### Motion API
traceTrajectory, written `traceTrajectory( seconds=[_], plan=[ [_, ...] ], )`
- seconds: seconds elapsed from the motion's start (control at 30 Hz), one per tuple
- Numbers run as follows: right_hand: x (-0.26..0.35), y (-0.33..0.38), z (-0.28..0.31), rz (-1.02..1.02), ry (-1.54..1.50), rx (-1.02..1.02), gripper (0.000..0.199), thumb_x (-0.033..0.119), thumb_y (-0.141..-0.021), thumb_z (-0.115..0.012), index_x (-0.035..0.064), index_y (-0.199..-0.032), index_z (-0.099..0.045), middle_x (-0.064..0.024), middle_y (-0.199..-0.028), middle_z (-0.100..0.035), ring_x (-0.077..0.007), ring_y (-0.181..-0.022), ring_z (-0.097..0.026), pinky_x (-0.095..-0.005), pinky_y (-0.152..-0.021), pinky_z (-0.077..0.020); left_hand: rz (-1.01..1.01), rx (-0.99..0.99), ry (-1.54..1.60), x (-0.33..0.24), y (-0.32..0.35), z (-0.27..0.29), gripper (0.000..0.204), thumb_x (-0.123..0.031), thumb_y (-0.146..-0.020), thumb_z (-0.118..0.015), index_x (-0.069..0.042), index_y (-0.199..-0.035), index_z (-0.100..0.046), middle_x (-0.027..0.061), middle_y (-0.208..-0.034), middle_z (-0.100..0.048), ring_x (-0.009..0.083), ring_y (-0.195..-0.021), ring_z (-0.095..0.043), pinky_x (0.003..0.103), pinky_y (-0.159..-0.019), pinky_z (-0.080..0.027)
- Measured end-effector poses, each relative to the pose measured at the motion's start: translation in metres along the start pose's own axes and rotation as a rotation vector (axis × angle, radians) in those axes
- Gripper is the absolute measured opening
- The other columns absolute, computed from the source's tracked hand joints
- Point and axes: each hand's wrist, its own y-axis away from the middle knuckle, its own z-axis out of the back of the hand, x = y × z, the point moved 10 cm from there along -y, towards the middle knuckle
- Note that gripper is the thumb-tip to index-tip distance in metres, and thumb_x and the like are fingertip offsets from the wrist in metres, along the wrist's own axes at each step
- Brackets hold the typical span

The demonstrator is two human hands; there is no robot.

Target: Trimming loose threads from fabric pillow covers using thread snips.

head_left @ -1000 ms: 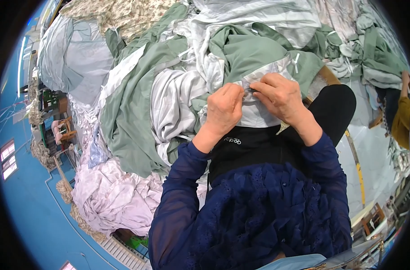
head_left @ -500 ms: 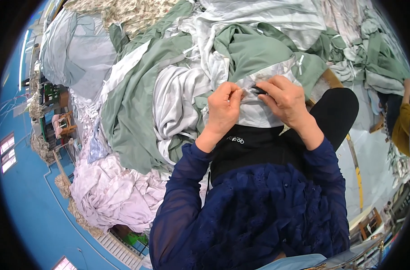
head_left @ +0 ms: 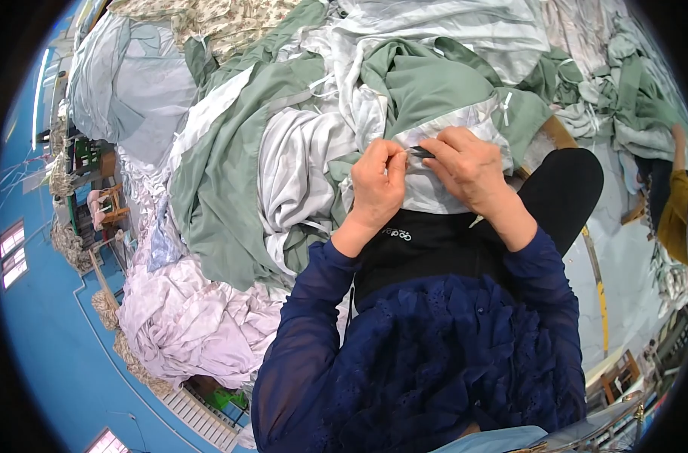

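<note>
From the head view I have both hands working close together over a fold of pale grey-white cloth point(head_left: 435, 189) that lies across my lap, at the near edge of a big heap of sage green fabric point(head_left: 231, 189) and striped white sheets point(head_left: 299, 162). My left hand point(head_left: 378, 181) is closed, fingertips pressed together and pinching the edge of the pale cloth; my right hand point(head_left: 468, 170) is curled over the same edge and pinches a small dark tool point(head_left: 421, 152), most likely snips or a seam cutter, though it is too small for me to say which. The tip of that tool sits just beside my left fingertips, nearly touching them, and that is my main worry: if the cloth gives suddenly or I push too hard, the point could run into the left fingers. A second risk, as I judge it, is nicking the cloth itself instead of a thread, since the fabric is bunched and I cannot see what lies beneath the fold. The heap is also loose and piled high; a tug on this piece could drag the green fabric down over my hands and hide the tool. Off to the left a lilac bundle point(head_left: 185, 317) hangs near the blue floor point(head_left: 49, 340), and another person's yellow sleeve point(head_left: 672, 211) shows at the right edge, well apart from my hands.
</note>
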Motion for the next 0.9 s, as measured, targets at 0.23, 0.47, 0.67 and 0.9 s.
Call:
traceTrajectory(
  seconds=[0.23,0.47,0.67,0.9],
  plan=[
    [-0.025,0.008,0.003,-0.172,-0.086,0.035,0.030,0.011,-0.074,-0.076,0.0080,-0.103,-0.067,-0.0057,-0.085,-0.061,-0.0241,-0.072,-0.062,-0.0335,-0.061,-0.0496,0.075,0.003,0.018,0.021,-0.004,-0.006,0.007,0.001,-0.085,-0.063,0.001,-0.091,-0.059,0.0091,-0.077,-0.060,0.0183,-0.066,-0.061,0.028,-0.060,-0.049],
    [-0.038,0.017,0.000,-0.259,-0.194,0.010,0.028,0.009,-0.079,-0.074,0.0065,-0.105,-0.067,-0.0071,-0.086,-0.061,-0.0219,-0.068,-0.061,-0.0310,-0.058,-0.0483,-0.017,0.091,-0.060,-0.004,-0.013,-0.013,0.024,-0.001,-0.074,-0.069,-0.002,-0.097,-0.065,0.0103,-0.079,-0.060,0.0258,-0.065,-0.061,0.034,-0.060,-0.050],
    [-0.037,0.018,0.002,-0.259,-0.196,0.011,0.027,0.008,-0.079,-0.074,0.0057,-0.105,-0.068,-0.0068,-0.086,-0.061,-0.0216,-0.068,-0.061,-0.0303,-0.058,-0.0484,-0.259,0.065,-0.321,-0.022,-0.014,-0.021,0.018,-0.001,-0.075,-0.067,-0.005,-0.092,-0.065,0.0090,-0.077,-0.058,0.0285,-0.067,-0.061,0.037,-0.058,-0.049],
    [-0.033,0.013,0.007,-0.314,-0.302,-0.036,0.027,0.007,-0.080,-0.073,0.0027,-0.105,-0.067,-0.0090,-0.089,-0.062,-0.0219,-0.072,-0.062,-0.0297,-0.061,-0.0490,-0.300,0.058,-0.406,-0.020,-0.008,-0.020,0.012,0.001,-0.076,-0.064,-0.004,-0.087,-0.062,0.0091,-0.075,-0.057,0.0290,-0.067,-0.061,0.038,-0.057,-0.049]
  ],
)
